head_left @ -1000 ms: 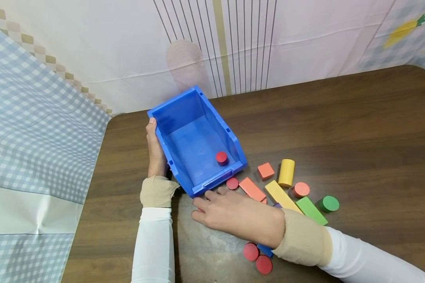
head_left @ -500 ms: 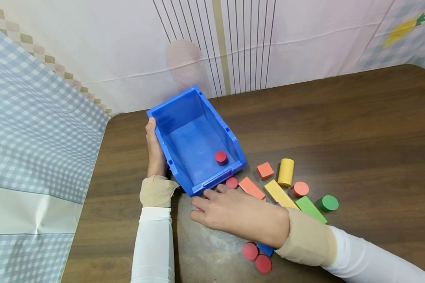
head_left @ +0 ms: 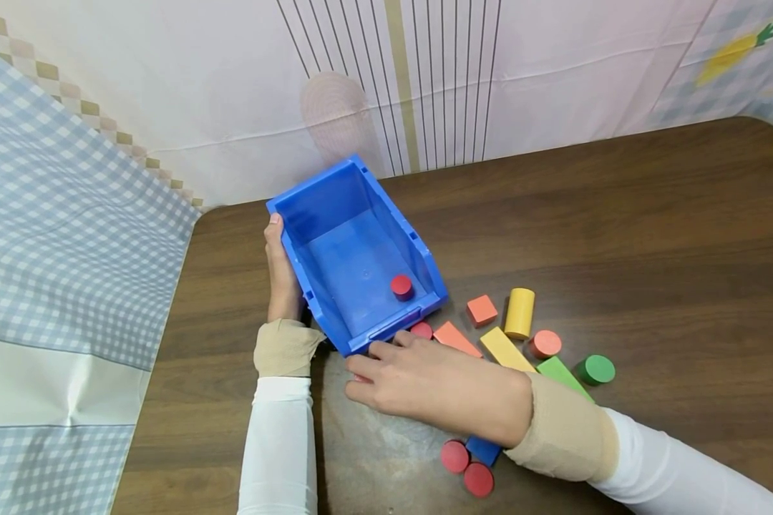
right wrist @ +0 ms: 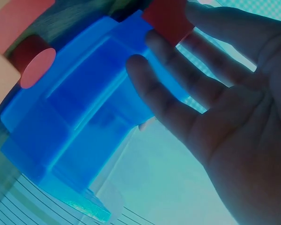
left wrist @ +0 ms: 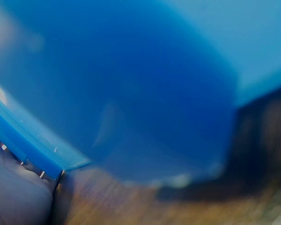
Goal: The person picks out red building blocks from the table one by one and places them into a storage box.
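My left hand [head_left: 281,270] grips the left wall of a blue plastic bin [head_left: 341,214], thumb over the rim. Inside, near the bin's low front lip, stands a red cylinder [head_left: 402,287]. Just outside that lip is my right hand [head_left: 434,386]. The right wrist view has a red block [right wrist: 168,18] pinched between thumb and fingers, while the other fingers reach out beside the bin; its full shape is hidden. Another red disc [head_left: 421,330] and an orange rectangular block [head_left: 456,339] lie just beyond the right hand's knuckles.
Right of the bin lie an orange cube [head_left: 482,310], a yellow cylinder [head_left: 520,313], a yellow bar [head_left: 505,349], an orange-red cylinder [head_left: 545,344], a green bar [head_left: 562,377] and a green cylinder [head_left: 596,370]. Below the right wrist are a blue block [head_left: 483,450] and red discs [head_left: 479,479].
My right wrist and forearm have shifted slightly to the right, with the fingertips almost in place by the bin's lip. The left hand and the bin stay nearly still.
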{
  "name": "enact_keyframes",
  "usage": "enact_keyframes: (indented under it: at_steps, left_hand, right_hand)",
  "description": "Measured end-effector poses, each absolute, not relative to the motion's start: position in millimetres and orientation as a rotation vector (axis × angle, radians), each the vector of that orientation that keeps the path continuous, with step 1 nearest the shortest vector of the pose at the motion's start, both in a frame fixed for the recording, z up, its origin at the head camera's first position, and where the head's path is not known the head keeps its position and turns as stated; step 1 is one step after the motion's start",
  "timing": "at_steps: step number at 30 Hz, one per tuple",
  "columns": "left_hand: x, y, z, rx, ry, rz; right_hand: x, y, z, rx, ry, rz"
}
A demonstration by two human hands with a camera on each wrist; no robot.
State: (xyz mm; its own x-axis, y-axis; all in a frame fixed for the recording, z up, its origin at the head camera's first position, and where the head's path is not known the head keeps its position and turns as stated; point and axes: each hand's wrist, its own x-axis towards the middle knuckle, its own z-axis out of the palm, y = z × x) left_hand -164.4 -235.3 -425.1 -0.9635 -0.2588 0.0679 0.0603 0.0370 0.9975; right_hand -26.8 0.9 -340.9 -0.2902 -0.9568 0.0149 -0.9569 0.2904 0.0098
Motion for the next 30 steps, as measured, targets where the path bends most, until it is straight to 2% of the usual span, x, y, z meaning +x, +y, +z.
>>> enact_keyframes:
  at_steps: [30]
  left_hand:
    - [-167,-234,-424,0.173,-2.028,-2.040]
  right_hand:
    - [-32,11,-330,1.819,-2.444,0.168]
